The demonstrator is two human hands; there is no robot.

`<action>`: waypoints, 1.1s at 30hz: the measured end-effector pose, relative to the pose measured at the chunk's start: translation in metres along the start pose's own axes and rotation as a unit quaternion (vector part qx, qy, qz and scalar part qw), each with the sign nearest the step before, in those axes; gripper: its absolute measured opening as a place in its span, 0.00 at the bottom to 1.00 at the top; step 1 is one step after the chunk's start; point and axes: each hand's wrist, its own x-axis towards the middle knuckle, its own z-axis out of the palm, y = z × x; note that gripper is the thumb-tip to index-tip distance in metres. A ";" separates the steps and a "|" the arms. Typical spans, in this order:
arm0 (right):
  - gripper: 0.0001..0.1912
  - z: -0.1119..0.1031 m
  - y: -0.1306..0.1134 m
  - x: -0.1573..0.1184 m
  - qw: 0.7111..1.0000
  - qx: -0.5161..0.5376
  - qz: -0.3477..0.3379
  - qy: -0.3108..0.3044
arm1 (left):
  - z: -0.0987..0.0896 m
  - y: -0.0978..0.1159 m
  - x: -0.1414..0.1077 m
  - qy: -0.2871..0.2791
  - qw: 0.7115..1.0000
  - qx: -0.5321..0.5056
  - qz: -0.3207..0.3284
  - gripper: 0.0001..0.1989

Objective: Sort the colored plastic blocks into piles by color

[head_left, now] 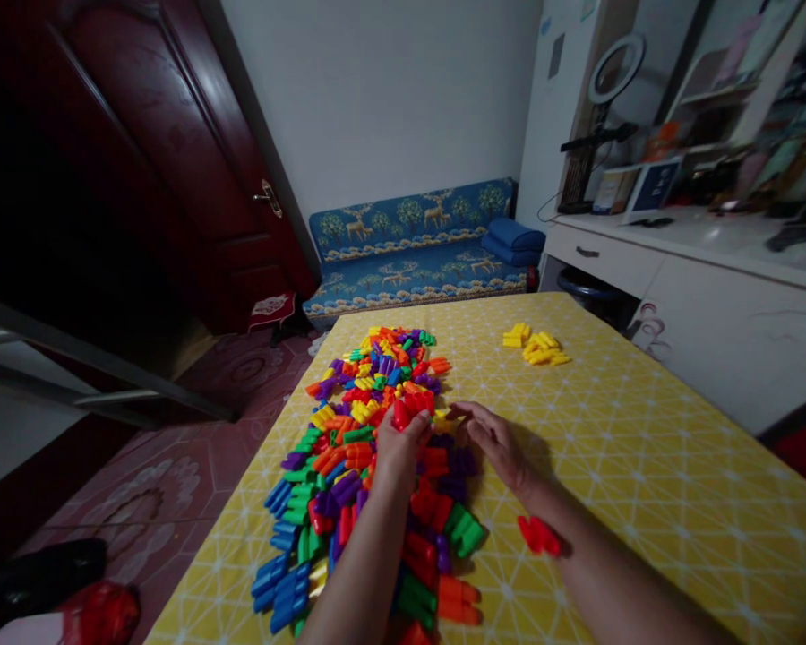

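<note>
My left hand (398, 445) is closed on a red plastic building block (401, 414), above a long heap of bullet-shaped blocks (359, 430) in red, orange, yellow, green, blue and purple. To its right, my right hand (501, 445) is open with the fingers partly bent, holding nothing I can see. Yellow blocks (441, 418) lie near its fingertips at the heap's edge. A single red block (539, 536) rests on the table beside my right forearm. Farther back on the right sits a small group of yellow blocks (541, 347).
The table wears a yellow cloth (645, 484) with white lines. Behind it stands a blue patterned sofa (409, 246). A white cabinet (618, 260) with a ring light (616, 70) is on the right, a dark red door (194, 134) on the left.
</note>
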 end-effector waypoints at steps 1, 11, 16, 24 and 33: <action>0.24 0.002 0.002 0.000 1.000 0.007 0.005 -0.005 | 0.000 -0.002 0.000 -0.004 1.000 0.003 0.005 0.23; 0.17 0.002 0.026 0.014 0.994 -0.033 0.063 0.086 | -0.021 -0.010 -0.003 -0.040 0.969 0.199 0.144 0.20; 0.18 -0.009 0.030 0.013 0.980 -0.107 0.043 0.164 | -0.023 -0.015 0.001 -0.039 0.958 0.218 0.183 0.20; 0.18 0.012 -0.002 -0.004 0.923 -0.382 0.024 0.037 | -0.023 -0.016 0.001 -0.028 0.952 0.228 0.203 0.17; 0.15 0.035 -0.019 -0.008 0.932 -0.350 0.044 -0.082 | -0.026 -0.014 0.002 -0.002 0.961 0.200 0.191 0.16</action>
